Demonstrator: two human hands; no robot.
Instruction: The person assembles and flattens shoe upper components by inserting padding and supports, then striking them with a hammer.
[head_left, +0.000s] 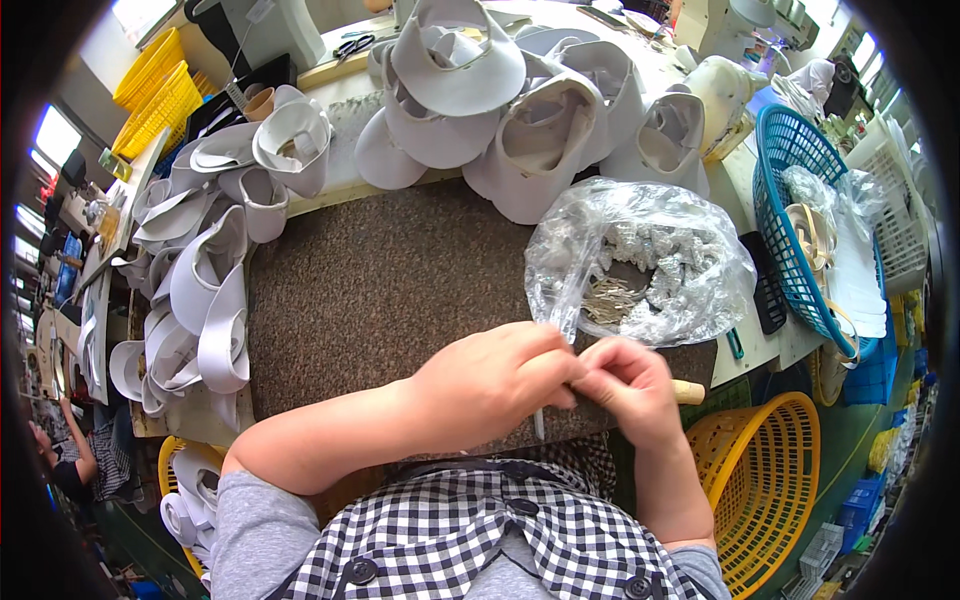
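Observation:
My left hand point(505, 375) and my right hand point(632, 385) meet at the near edge of a dark, rough work board point(370, 300). Both have their fingers curled and pinched together, tip against tip. Whatever lies between them is hidden or too small to make out. A thin pale strip point(540, 424) shows just below my left fingers. Beyond the hands lies a clear plastic bag point(690, 215), its mouth spread, with silvery trim pieces point(612, 300) inside. Beside my right hand a light wooden handle point(688, 392) pokes out.
White shoe uppers point(455, 75) are stacked behind the board, and more white uppers point(210, 270) line its left side. A blue basket point(800, 230) stands at the right. Yellow baskets point(770, 480) sit below the table. Scissors point(353, 46) lie at the back.

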